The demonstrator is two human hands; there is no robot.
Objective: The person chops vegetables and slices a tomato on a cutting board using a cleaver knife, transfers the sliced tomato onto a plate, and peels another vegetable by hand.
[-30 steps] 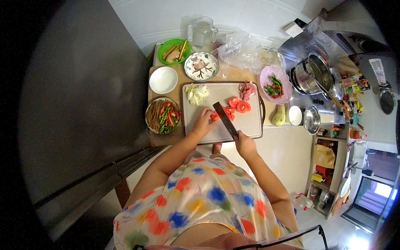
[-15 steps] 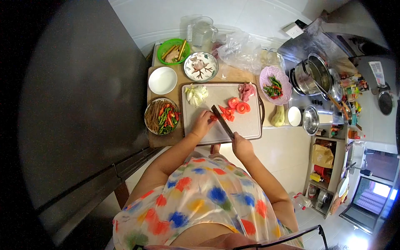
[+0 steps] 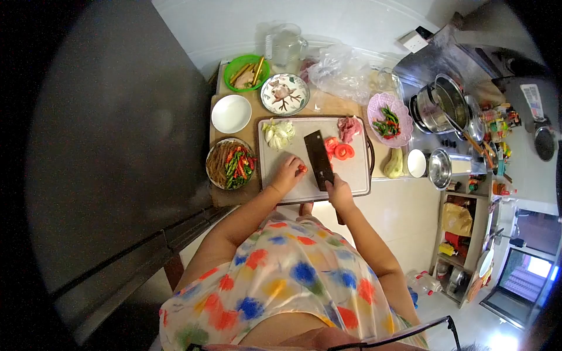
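Note:
My right hand point(image 3: 339, 194) is closed around the handle of a dark cleaver point(image 3: 318, 157). The cleaver's broad face is turned up over the cutting board point(image 3: 293, 190), where it hides the small tomato pieces. Just left of the blade, my left hand point(image 3: 286, 175) rests on the board with fingers curled at a small red tomato piece point(image 3: 302, 169). Tomato slices point(image 3: 344, 152) lie right of the blade. Raw meat point(image 3: 349, 127) sits in the board's far right corner, and pale sliced garlic or onion point(image 3: 278, 134) towards the far left.
Left of the board stand a white bowl point(image 3: 231, 114) and a plate of peppers and brown strips point(image 3: 230, 164). Behind are a patterned plate point(image 3: 284, 94), a green basket point(image 3: 246, 73) and a glass jug point(image 3: 285, 48). To the right are a pink plate point(image 3: 391, 120), an eggplant-shaped vegetable point(image 3: 394, 164) and a steel pot point(image 3: 432, 111).
The cleaver has tipped from edge-on to broad face up, moving right, away from my left hand and over the small tomato pieces. My left hand has stayed nearly in place.

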